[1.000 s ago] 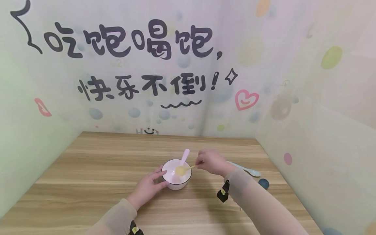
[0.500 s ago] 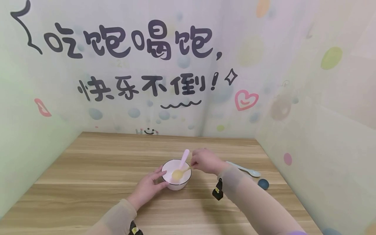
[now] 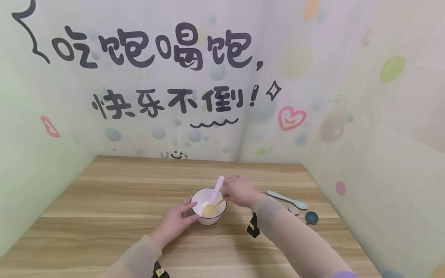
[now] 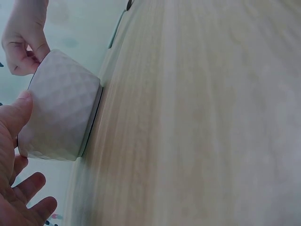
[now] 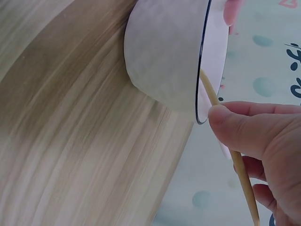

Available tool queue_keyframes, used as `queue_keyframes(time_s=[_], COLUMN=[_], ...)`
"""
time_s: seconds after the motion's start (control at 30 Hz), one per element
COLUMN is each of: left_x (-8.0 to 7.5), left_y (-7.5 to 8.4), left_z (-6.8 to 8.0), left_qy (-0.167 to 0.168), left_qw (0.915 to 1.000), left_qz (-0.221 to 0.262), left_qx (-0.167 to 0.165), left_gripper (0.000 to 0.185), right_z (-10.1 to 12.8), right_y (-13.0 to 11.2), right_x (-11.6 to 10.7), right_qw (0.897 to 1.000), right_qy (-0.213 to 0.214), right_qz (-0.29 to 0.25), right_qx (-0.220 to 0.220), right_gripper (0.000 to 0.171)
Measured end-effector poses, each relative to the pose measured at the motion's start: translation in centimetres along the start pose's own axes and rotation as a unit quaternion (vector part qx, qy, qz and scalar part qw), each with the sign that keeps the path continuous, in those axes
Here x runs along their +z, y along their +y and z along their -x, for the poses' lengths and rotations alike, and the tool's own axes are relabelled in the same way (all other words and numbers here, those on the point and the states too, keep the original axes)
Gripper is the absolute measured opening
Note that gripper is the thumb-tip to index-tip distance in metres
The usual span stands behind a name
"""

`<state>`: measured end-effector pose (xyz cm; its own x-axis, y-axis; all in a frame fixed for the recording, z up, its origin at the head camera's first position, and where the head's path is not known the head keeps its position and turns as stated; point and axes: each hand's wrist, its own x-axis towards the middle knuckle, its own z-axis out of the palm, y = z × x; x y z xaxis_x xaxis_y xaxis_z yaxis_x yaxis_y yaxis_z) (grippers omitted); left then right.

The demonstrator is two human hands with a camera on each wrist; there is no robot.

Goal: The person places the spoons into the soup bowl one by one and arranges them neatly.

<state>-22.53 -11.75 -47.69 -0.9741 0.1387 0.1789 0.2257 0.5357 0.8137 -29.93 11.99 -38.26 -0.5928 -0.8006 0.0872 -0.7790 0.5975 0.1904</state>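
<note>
A white bowl (image 3: 205, 219) with a dark rim stands on the wooden table. My left hand (image 3: 174, 221) grips its left side, thumb outside the wall and a finger over the rim; the left wrist view shows the thumb against the dimpled wall (image 4: 61, 108). My right hand (image 3: 240, 190) pinches the handle of a yellow spoon (image 3: 209, 210), whose head is inside the bowl. In the right wrist view the tan handle (image 5: 241, 174) passes between thumb and fingers over the rim. A pink spoon (image 3: 218, 187) leans in the bowl, handle up at the back.
Right of the bowl lie a light blue spoon (image 3: 288, 199), a dark blue spoon (image 3: 311, 218) and a greyish rounded piece (image 3: 293, 209), the last partly behind the right sleeve (image 3: 295, 235). A printed wall (image 3: 208, 135) borders the table's back (image 3: 139, 164).
My right hand has moved left toward the bowl, and the yellow spoon's head has gone lower and farther left inside it. The left hand and the bowl have stayed put.
</note>
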Motion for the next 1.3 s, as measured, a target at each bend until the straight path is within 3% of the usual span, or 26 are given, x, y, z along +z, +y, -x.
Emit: queue_keyframes(time_s=[0.2, 0.53, 0.87, 1.1, 1.3], left_x=[0.0, 0.1, 0.0, 0.0, 0.1], left_y=[-0.1, -0.1, 0.0, -0.1, 0.0], left_z=[0.0, 0.0, 0.1, 0.1, 0.1], left_qy=[0.0, 0.0, 0.0, 0.001, 0.002], left_qw=[1.0, 1.0, 1.0, 1.0, 1.0], left_qz=[-0.002, 0.001, 0.0, 0.001, 0.004], left_qx=[0.002, 0.004, 0.005, 0.005, 0.005], left_gripper=[0.053, 0.053, 0.053, 0.053, 0.053], right_z=[-0.3, -0.5, -0.4, -0.7, -0.8], right_y=[-0.3, -0.4, -0.5, -0.7, -0.9], right_x=[0.1, 0.5, 0.8, 1.3, 1.8], right_qw=[0.999, 0.999, 0.998, 0.996, 0.995], right_qy=[-0.006, -0.007, 0.024, -0.005, 0.002], right_qz=[0.03, 0.036, 0.058, 0.088, 0.103], right_qx=[-0.009, 0.002, -0.027, -0.014, -0.009], right_gripper=[0.012, 0.013, 0.016, 0.014, 0.009])
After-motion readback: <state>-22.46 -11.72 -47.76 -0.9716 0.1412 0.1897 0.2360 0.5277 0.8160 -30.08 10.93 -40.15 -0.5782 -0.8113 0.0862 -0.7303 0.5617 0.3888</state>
